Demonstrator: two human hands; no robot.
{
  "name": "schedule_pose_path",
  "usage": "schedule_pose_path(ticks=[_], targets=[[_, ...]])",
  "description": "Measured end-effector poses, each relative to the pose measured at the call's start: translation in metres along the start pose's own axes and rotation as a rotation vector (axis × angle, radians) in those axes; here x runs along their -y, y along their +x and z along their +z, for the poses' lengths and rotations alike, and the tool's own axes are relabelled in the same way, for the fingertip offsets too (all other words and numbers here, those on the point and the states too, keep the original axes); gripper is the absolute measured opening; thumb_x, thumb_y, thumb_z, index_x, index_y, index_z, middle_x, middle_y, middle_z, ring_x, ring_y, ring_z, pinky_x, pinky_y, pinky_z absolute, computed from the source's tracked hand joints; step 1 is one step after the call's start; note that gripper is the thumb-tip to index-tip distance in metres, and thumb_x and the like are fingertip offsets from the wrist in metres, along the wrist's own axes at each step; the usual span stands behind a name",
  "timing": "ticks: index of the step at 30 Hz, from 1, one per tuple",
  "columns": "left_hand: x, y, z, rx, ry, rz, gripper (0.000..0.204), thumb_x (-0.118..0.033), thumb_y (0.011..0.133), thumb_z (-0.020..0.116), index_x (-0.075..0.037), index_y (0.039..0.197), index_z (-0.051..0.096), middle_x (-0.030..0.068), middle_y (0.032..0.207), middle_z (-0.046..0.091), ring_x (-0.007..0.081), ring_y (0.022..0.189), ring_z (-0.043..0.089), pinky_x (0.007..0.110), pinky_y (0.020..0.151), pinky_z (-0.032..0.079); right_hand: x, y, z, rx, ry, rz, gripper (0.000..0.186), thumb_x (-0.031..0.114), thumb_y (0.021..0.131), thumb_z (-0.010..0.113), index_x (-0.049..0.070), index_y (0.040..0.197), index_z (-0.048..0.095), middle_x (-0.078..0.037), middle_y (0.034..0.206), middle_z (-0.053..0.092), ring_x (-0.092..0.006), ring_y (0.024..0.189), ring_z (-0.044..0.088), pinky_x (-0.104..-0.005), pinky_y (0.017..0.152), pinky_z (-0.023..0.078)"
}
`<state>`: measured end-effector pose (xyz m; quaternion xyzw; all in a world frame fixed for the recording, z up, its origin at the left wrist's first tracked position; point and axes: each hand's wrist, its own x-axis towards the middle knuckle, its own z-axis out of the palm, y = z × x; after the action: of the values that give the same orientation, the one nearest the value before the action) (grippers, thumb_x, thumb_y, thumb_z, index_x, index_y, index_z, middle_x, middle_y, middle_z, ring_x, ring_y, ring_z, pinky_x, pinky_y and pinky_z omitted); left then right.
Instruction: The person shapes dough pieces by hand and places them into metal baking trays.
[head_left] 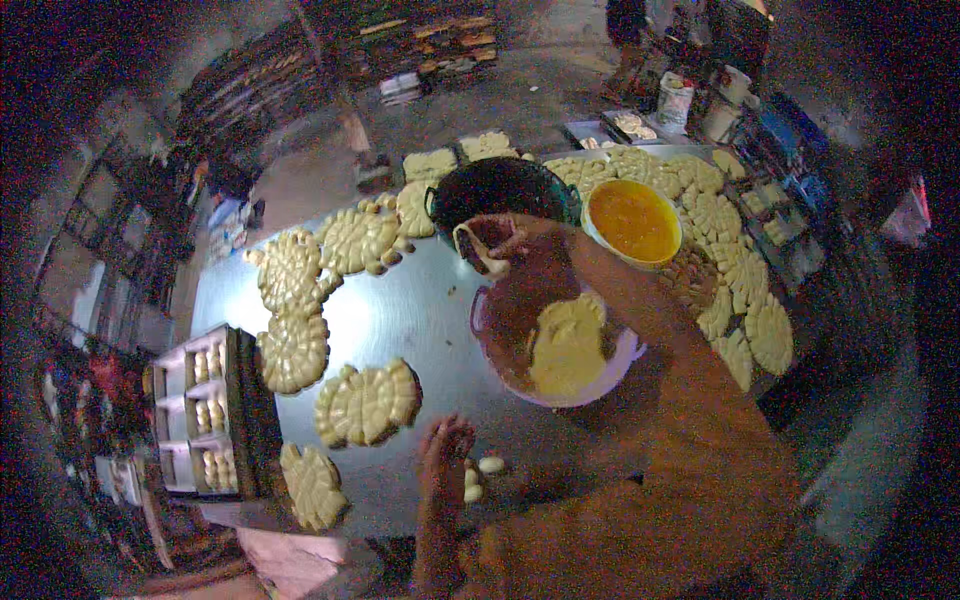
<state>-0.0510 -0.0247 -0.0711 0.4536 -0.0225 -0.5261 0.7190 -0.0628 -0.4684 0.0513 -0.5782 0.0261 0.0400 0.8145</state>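
Observation:
My right hand is closed on a limp, pale strip that looks like dough, at the near side of a dark two-handled basin. Below that arm stands a pink-rimmed basin with a pale yellow mass in it. My left hand is over the near part of the metal table, its fingers curled; whatever they hold, if anything, I cannot make out. Small white dough pieces lie just right of it. Left of it rests a shaped, glossy dough piece.
A yellow bowl of orange liquid stands right of the dark basin. Shaped doughs line the table's left side; many more crowd the right. A compartmented metal tray with small dough pieces sits at the left edge. Someone's legs show far back.

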Motion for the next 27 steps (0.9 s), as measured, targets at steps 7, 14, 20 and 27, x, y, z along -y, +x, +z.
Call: schedule_pose_path(ticks=[7, 14, 20, 27], targets=[[-0.054, -0.004, 0.116, 0.1, -0.085, 0.094, 0.033, -0.029, 0.104, 0.056, -0.005, 0.127, 0.057, 0.0093, 0.119, 0.063, 0.021, 0.114, 0.059, 0.041, 0.102, 0.048, -0.056, -0.074, 0.181, -0.186, 0.134, -0.264, 0.076, 0.003, 0.084, 0.075, 0.009, 0.149, 0.037, -0.005, 0.135, 0.058, -0.0192, 0.123, 0.057, -0.039, 0.104, 0.049], [-0.051, -0.038, 0.093, 0.051, 0.544, 0.291, 0.026, -0.035, 0.104, 0.055, -0.011, 0.114, 0.057, 0.0048, 0.11, 0.064, 0.0179, 0.098, 0.065, 0.036, 0.067, 0.06, -0.112, -0.104, 0.231, -0.342, 0.321, -0.27, 0.071, -0.003, 0.085, 0.07, 0.009, 0.148, 0.04, -0.006, 0.139, 0.056, -0.0206, 0.127, 0.055, -0.0378, 0.106, 0.048], [-0.064, -0.031, 0.062, 0.134, -0.001, -0.088, 0.03, -0.036, 0.103, 0.056, -0.009, 0.116, 0.055, 0.0095, 0.115, 0.064, 0.023, 0.1, 0.064, 0.039, 0.083, 0.057, -0.144, -0.104, 0.255, -0.388, 0.33, -0.459, 0.064, -0.01, 0.082, 0.063, 0.007, 0.142, 0.05, -0.01, 0.14, 0.056, -0.024, 0.126, 0.057, -0.037, 0.103, 0.052], [-0.095, -0.052, 0.056, 0.016, 0.246, 0.208, 0.026, -0.014, 0.094, 0.068, -0.004, 0.114, 0.055, 0.0082, 0.112, 0.063, 0.0166, 0.1, 0.062, 0.033, 0.087, 0.052, -0.139, -0.103, 0.298, -0.491, -1.217, -0.524, 0.054, -0.001, 0.079, 0.07, 0.011, 0.132, 0.063, -0.013, 0.132, 0.057, -0.0288, 0.119, 0.061, -0.037, 0.093, 0.059]])
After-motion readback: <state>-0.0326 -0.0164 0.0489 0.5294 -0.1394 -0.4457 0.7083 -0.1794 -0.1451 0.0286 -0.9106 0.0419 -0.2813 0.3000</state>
